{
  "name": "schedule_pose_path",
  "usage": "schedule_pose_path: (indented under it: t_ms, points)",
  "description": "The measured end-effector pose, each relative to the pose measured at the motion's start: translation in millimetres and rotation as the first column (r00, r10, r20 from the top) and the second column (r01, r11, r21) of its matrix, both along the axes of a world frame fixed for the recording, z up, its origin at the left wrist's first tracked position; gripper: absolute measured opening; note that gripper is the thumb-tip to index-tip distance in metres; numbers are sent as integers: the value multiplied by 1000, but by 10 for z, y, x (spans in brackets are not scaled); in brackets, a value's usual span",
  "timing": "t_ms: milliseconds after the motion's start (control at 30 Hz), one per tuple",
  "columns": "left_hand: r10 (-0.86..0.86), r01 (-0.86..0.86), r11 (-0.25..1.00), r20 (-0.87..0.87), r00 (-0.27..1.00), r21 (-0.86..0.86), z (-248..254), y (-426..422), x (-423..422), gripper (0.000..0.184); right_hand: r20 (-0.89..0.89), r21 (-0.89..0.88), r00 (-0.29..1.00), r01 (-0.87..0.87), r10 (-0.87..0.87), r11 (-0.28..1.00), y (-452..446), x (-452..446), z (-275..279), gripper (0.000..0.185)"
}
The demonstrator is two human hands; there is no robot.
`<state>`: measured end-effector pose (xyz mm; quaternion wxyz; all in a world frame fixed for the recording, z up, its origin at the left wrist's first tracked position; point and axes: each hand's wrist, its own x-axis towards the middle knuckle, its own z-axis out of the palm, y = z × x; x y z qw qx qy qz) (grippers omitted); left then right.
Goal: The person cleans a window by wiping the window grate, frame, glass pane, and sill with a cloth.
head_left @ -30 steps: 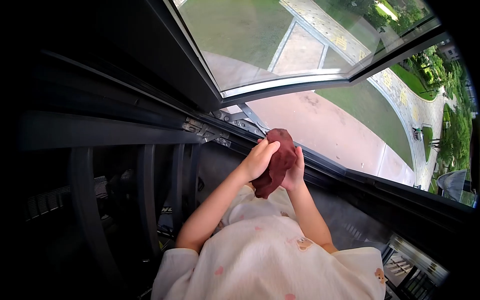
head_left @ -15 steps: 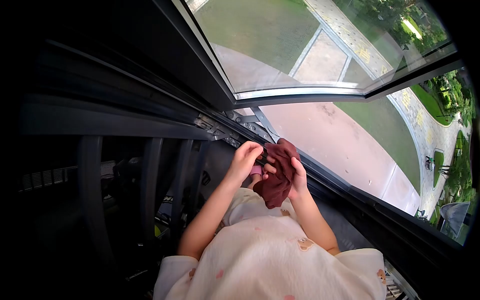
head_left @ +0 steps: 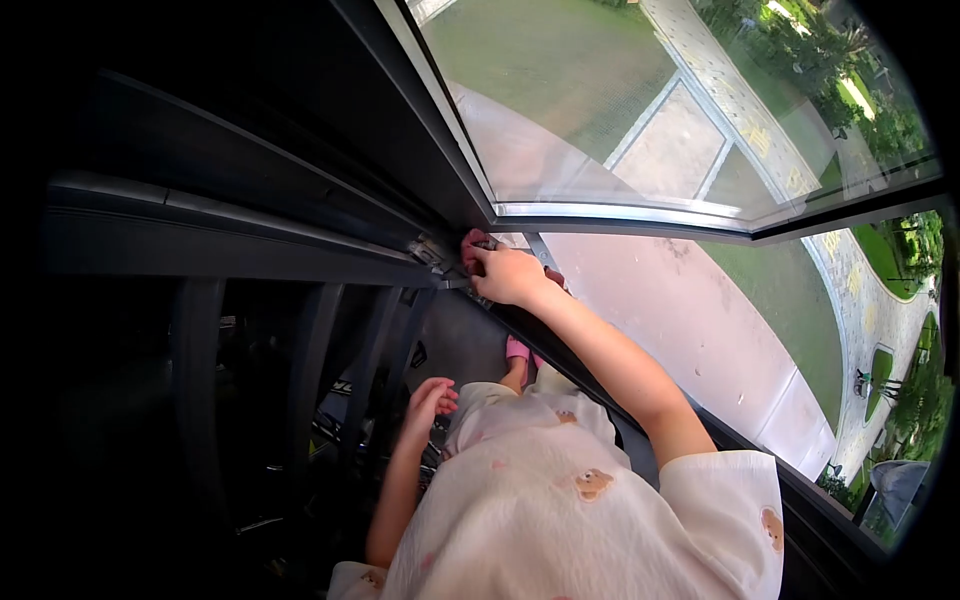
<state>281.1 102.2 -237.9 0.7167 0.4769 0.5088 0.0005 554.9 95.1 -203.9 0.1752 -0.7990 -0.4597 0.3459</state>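
Observation:
My right hand (head_left: 508, 276) reaches across to the corner of the window frame and grips a dark red cloth (head_left: 474, 246). Most of the cloth is hidden under the palm; bits of it poke out at both sides. It presses on the sill track beside the metal window hinge (head_left: 428, 250). Down near my lap, my left hand (head_left: 431, 402) is held in the air by the railing, holding nothing, its fingers loosely bent and apart.
An outward-opened window pane (head_left: 640, 110) stands above the sill, with paving and greenery far below outside. To the left runs a dark railing (head_left: 310, 350) with vertical bars. My feet wear pink slippers (head_left: 517, 348) on the floor.
My right hand has carried the cloth forward and left, down onto the frame by the hinge. My left hand has drawn back toward my body, away from the cloth.

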Motion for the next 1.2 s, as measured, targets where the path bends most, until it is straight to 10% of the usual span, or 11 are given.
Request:
schedule_pose_path:
  t_ms: [467,667,733,833,900,1033,1133,1200]
  points:
    - [75,-77,995,-24,997,-59,-279,-263,-196,22,-6,-320,953,-288,302,903,553,199,-40,53]
    - [93,-98,991,-51,994,-95,-293,-300,-189,17,-56,-447,905,-400,421,800,891,178,-1017,56]
    - [-30,-12,959,143,989,283,-124,-260,66,13,-59,-280,909,-412,413,867,913,204,-1183,55]
    - [-447,72,400,126,886,913,1185,-36,1078,19,-65,-221,903,-429,426,876,903,243,-1110,53]
    - [-654,-147,-18,99,750,989,1779,-47,1710,30,-72,-227,908,-418,413,879,831,325,-912,51]
    - [-737,-635,-462,129,663,619,2347,-328,3063,26,-73,-237,926,-377,371,895,548,423,-413,49]
    - [-440,-471,-843,171,882,260,2573,-115,3714,29,-80,-217,937,-348,339,912,339,422,-58,47]
    - [-412,-432,-863,130,902,261,2535,-67,3803,29,-97,-198,940,-341,328,919,269,408,36,46]
